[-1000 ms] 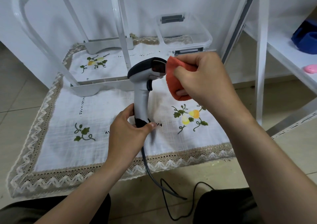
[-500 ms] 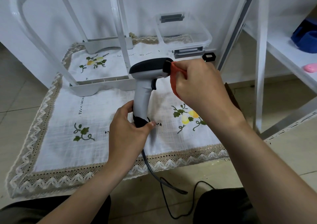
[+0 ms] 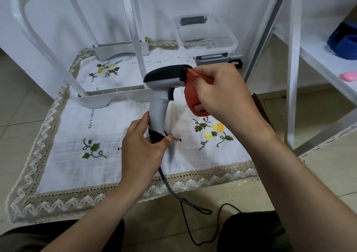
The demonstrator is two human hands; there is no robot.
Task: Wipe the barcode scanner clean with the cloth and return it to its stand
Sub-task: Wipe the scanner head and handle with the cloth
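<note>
Left hand [image 3: 143,147] clamps scanner [image 3: 164,89] at handle base, right hand [image 3: 222,93] pinches bunched cloth [image 3: 192,97] on its front window: keep scanner steady, wipe with light strokes.

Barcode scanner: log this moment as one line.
left hand grips barcode scanner handle | right hand presses orange cloth on its front | stand unseen

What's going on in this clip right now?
A person is cleaning a barcode scanner. The left hand holds it upright by the bottom of the handle, above an embroidered tablecloth. The right hand presses a bunched orange cloth against the scanner's front end. The cable trails down to the floor. The scanner is not on a stand yet, so wiping looks under way.
</note>
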